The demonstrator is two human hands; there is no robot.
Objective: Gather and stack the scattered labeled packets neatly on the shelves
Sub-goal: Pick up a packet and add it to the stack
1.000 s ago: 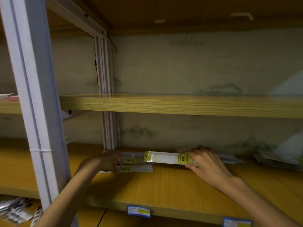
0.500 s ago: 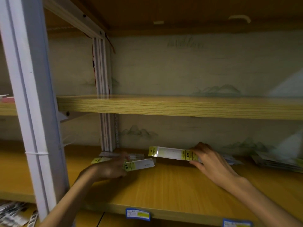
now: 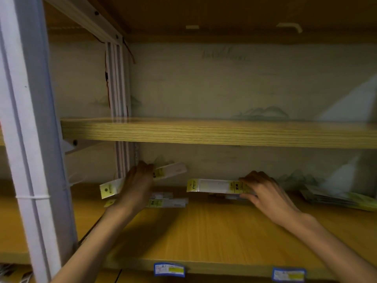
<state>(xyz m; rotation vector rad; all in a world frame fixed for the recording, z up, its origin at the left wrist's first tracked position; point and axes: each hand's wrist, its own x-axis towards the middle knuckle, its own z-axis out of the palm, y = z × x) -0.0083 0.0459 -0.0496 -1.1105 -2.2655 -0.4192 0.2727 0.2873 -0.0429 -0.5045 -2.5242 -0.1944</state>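
light: dim, yellowish | shadows: soft under arms | blur: slight motion | edges: wide-angle bending

Head view of a wooden shelf [image 3: 204, 231] framed by a white metal upright [image 3: 30, 139] at left. The left hand [image 3: 138, 186] grips a long packet [image 3: 171, 171] with yellow label ends, lifted clear of the shelf and tilted up toward the right. The right hand [image 3: 263, 193] holds a second packet [image 3: 214, 185] level, just above the shelf. More packets [image 3: 167, 202] lie flat between the hands; a further pile [image 3: 336, 197] lies at far right. Two blue price tags [image 3: 169, 269] sit on the near shelf edge.
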